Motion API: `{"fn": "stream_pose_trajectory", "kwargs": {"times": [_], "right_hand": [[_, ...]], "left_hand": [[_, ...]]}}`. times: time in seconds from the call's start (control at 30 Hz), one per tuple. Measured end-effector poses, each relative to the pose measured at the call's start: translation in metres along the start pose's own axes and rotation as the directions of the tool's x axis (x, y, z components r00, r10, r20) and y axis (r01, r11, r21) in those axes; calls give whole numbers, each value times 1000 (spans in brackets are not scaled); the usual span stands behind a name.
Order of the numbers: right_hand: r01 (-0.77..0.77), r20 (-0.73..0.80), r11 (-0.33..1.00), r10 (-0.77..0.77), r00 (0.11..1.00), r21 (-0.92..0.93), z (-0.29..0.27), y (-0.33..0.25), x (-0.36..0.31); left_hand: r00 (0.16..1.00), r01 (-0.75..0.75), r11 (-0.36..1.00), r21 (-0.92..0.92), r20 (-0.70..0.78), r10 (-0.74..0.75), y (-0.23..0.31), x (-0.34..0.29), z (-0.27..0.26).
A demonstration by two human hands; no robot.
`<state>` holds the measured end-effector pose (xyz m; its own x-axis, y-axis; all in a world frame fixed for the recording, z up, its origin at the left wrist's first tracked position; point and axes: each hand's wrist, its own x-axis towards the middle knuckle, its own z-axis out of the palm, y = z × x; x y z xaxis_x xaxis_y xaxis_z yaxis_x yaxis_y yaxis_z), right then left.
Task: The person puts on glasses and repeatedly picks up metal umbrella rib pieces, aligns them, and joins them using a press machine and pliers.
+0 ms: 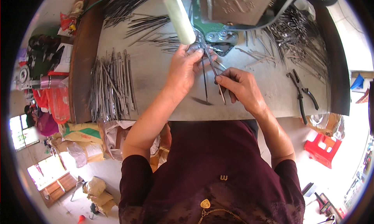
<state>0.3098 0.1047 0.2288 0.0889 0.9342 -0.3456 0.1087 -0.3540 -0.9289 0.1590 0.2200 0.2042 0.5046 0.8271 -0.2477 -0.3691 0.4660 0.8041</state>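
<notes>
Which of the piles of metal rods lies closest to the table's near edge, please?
The front-left pile of rods, whose ends almost reach the near edge of the table; the other piles lie farther back.

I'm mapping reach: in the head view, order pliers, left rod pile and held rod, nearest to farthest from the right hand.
1. Held rod: touching the right hand.
2. Pliers: to its right.
3. Rod pile: far left.

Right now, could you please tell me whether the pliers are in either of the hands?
No, the pliers lie on the tabletop, off to the right of the right hand.
</notes>
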Motion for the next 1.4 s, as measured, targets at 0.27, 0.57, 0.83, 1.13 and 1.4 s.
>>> {"fn": "stream_pose_trajectory", "kwargs": {"times": [0.27, 0.57, 0.83, 1.13, 1.4], "right_hand": [[-73, 25, 997, 73, 997, -5, 32, -8, -7], [8, 61, 1000, -8, 998, 2, 38, 4, -4], [35, 3, 999, -35, 999, -40, 46, 9, 1], [70, -53, 988, -78, 996, -137, 54, 13, 0], [66, -92, 988, -80, 993, -138, 60, 11, 3]], "left_hand": [[999, 11, 999, -32, -33, -12, 31, -20, -24], [792, -573, 819, 41, -230, 565, 177, -92, -82], [-75, -597, 196, 778, -297, 952, 289, -142, -164], [-397, -215, 8, 976, -95, 913, 350, -138, -244], [-373, -50, 36, 998, -52, 927, 364, -102, -280]]}}
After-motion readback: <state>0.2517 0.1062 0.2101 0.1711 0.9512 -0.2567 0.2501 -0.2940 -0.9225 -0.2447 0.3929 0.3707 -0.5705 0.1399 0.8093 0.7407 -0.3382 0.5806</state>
